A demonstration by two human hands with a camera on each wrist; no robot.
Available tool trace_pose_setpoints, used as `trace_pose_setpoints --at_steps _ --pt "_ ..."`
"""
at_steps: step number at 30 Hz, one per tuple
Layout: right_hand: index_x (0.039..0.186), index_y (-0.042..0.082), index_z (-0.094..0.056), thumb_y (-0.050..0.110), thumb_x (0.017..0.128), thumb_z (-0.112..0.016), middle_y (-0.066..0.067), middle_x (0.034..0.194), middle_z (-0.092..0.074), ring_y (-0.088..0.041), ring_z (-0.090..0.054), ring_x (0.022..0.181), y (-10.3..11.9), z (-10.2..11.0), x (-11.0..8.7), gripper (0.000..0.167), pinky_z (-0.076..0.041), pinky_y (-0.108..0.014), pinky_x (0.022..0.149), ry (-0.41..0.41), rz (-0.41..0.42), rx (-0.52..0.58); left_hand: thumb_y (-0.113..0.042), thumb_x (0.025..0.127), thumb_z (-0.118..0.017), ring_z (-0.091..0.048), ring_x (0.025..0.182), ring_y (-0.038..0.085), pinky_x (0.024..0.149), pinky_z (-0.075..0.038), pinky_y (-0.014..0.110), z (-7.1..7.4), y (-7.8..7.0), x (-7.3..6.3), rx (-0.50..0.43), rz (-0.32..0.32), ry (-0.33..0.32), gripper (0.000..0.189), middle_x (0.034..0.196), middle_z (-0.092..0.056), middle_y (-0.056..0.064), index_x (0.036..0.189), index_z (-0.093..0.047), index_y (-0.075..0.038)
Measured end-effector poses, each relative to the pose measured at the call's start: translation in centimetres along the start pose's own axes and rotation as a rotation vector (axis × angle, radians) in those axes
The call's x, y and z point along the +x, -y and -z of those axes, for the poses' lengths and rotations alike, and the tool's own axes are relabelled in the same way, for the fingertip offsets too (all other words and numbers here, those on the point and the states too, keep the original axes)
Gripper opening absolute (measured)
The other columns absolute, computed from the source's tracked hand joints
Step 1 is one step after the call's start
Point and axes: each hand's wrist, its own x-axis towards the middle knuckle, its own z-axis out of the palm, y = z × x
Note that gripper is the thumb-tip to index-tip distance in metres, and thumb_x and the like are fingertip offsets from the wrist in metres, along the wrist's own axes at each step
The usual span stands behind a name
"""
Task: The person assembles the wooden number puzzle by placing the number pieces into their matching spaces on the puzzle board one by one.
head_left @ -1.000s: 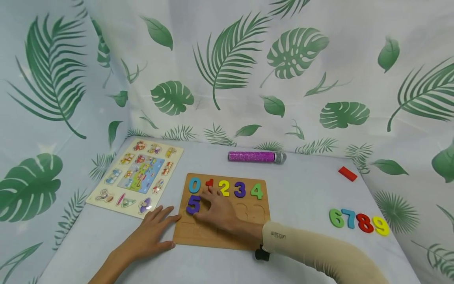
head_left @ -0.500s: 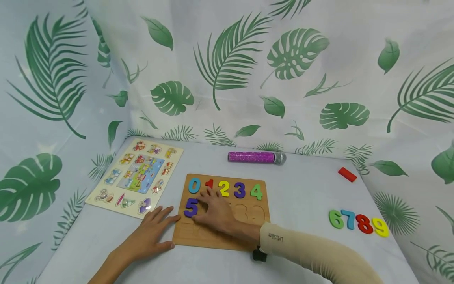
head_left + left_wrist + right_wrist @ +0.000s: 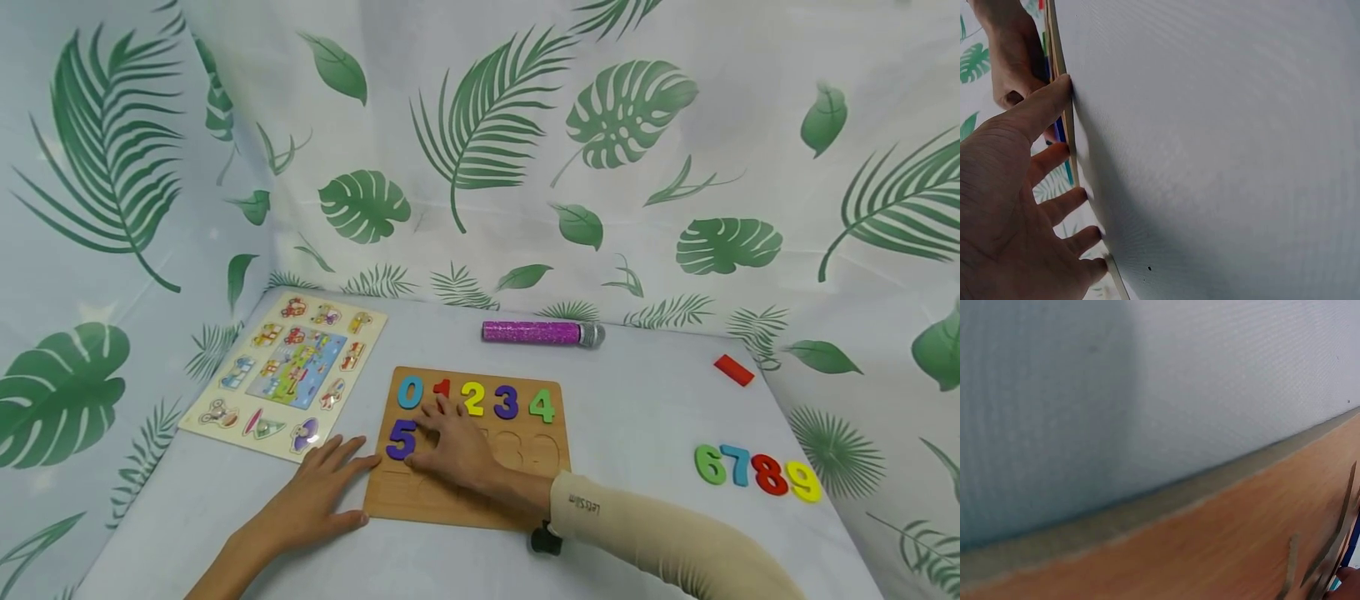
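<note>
My right hand (image 3: 457, 450) is over the wooden number board (image 3: 465, 510), with thumb and forefinger pinching the right side of a purple number 5 (image 3: 401, 440). This number lies in the second row, under the blue 0 (image 3: 410, 392). My left hand (image 3: 318, 492) rests spread on the table at the board's left side, its fingertips close to that edge in the left wrist view. Along the top row sit a red 1 (image 3: 441, 387), partly hidden by my right fingers, a yellow 2 (image 3: 473, 398), a purple 3 (image 3: 506, 402) and a green 4 (image 3: 542, 406).
A picture puzzle board (image 3: 217, 431) lies at the left. Behind the number board is a purple glitter microphone (image 3: 532, 332). To the right lie a green 6 (image 3: 709, 464), blue 7 (image 3: 737, 465), red 8 (image 3: 769, 474), yellow 9 (image 3: 804, 482) and a red block (image 3: 733, 370).
The purple 5 has shifted slightly left and down on the board, and my right thumb and fingers have moved with it. My left hand stays in place.
</note>
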Motion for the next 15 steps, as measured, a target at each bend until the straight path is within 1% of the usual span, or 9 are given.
trace_pose_setpoints --at_steps 6,15 --pt "0.141 0.016 -0.057 0.05 0.084 -0.075 -0.006 0.152 -0.042 -0.034 -0.022 0.146 -0.08 -0.03 -0.07 0.069 -0.026 -0.064 0.11 0.008 0.002 0.006 -0.048 0.083 -0.075 -0.022 0.142 0.046 0.113 -0.018 0.065 0.01 0.01 0.01 0.003 0.0 0.002 0.072 0.155 -0.035 0.012 0.145 -0.051 -0.02" --pt "0.142 0.014 -0.056 0.048 0.084 -0.075 -0.007 0.152 -0.043 -0.033 -0.021 0.146 -0.11 -0.08 -0.08 0.069 -0.021 -0.062 0.113 0.002 0.027 0.002 -0.048 0.083 -0.075 -0.023 0.142 0.047 0.113 -0.018 0.065 -0.06 0.04 -0.01 0.011 0.0 -0.001 0.072 0.155 -0.036 0.012 0.145 -0.051 -0.02"
